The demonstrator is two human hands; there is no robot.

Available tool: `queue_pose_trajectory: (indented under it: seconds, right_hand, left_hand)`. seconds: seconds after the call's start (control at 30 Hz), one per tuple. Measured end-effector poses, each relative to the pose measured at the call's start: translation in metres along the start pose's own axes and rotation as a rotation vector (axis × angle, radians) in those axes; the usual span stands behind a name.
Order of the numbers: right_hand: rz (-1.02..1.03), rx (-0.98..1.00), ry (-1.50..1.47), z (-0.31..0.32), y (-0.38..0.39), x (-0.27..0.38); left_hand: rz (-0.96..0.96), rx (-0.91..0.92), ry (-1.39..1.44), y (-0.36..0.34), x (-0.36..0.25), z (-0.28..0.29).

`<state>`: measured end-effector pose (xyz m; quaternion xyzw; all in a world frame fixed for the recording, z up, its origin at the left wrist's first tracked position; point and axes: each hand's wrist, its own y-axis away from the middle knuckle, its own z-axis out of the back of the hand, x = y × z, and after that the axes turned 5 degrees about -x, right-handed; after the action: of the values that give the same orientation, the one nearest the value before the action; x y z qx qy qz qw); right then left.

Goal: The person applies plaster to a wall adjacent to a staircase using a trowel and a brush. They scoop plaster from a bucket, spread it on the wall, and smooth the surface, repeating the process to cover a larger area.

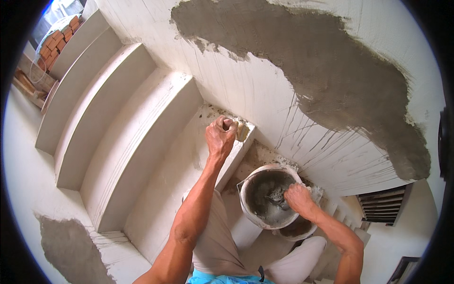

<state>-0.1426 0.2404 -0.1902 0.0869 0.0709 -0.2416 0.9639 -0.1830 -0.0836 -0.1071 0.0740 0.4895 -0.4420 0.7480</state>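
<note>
My left hand (220, 135) is closed above the edge of a step, beside a small yellowish object (242, 130) on mortar-splattered concrete; what its fingers hold is hard to make out. A white bucket (247, 208) of wet grey mortar stands on the steps by the wall. My right hand (297, 199) reaches over its rim, closed on a trowel (276, 201) whose blade is down in the mortar. A second bucket (295, 231) sits partly hidden beneath the first.
Curved white steps (137, 142) climb at left toward stacked orange bricks (54, 45). The white wall (236, 80) carries a large wet grey patch (340, 80); another patch (71, 241) is at lower left. Stairs descend at right beside a dark slatted opening (383, 203). My bent legs are below.
</note>
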Motion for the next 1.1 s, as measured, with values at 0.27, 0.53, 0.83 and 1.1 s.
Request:
queue_pose_trajectory:
  seconds: [0.27,0.53,0.83,1.1]
  right_hand:
    - [-0.023,0.021,-0.009,0.004,0.0,0.014]
    - [-0.087,0.059,0.023,-0.009,0.003,0.027]
    - [-0.094,-0.016,0.04,0.005,0.011,0.033]
    - [-0.194,0.042,0.014,-0.002,0.011,0.035]
  left_hand:
    - [-0.257,-0.13,0.104,-0.009,0.0,-0.004]
    - [-0.333,-0.073,0.169,-0.022,0.01,-0.016]
    - [-0.254,-0.129,0.295,-0.033,0.014,-0.016]
    - [0.2,0.118,0.937,-0.072,0.034,0.042]
